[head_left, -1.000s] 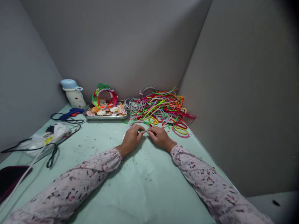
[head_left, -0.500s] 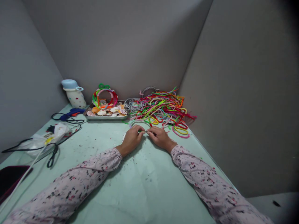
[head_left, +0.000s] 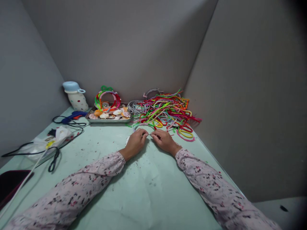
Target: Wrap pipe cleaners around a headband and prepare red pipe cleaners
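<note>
A thin ring, wrapped in coloured pieces, arches just beyond my fingertips in the middle of the table. My left hand is closed on the ring's near left end. Pinched shut too, my right hand grips its near right end. A narrow gap lies between the two sets of fingertips, with a thin strand across it. The parts of the ring inside my fingers are hidden. Right behind my hands spreads a pile of coloured fuzzy stems.
Shells fill a metal tray, with coloured hoops standing on them. Grey wire coils lie beside it. Leftward are a bottle, blue-handled tool, black cable, plastic bag and dark object.
My fingertips have moved slightly apart, and the gap between them is a little wider. Both hands stay in nearly the same place.
</note>
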Action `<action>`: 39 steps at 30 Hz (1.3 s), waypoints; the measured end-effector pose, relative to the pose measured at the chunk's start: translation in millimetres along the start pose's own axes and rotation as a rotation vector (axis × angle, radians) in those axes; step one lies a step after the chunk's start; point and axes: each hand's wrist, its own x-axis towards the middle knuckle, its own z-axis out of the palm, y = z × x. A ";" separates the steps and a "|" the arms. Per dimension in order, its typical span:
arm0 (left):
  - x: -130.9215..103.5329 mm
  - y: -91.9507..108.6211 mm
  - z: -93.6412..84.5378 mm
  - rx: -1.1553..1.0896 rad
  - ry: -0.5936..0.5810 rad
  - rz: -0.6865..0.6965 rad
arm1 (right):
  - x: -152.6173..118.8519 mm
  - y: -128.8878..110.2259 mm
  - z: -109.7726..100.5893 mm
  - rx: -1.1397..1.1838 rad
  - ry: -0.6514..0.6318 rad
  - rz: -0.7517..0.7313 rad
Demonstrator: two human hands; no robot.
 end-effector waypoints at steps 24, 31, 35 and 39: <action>-0.5 3.9 -2.7 -0.065 -0.064 -0.072 | -0.1 0.8 0.5 0.018 0.003 0.002; 0.8 2.8 -2.5 -0.048 -0.099 -0.097 | -0.6 1.6 0.7 0.008 -0.013 -0.010; 1.4 2.2 -2.9 -0.067 -0.120 -0.113 | -1.0 1.8 0.9 0.013 -0.011 -0.013; 2.3 0.9 -3.6 -0.106 -0.150 -0.144 | -0.8 2.2 1.3 0.019 -0.017 -0.019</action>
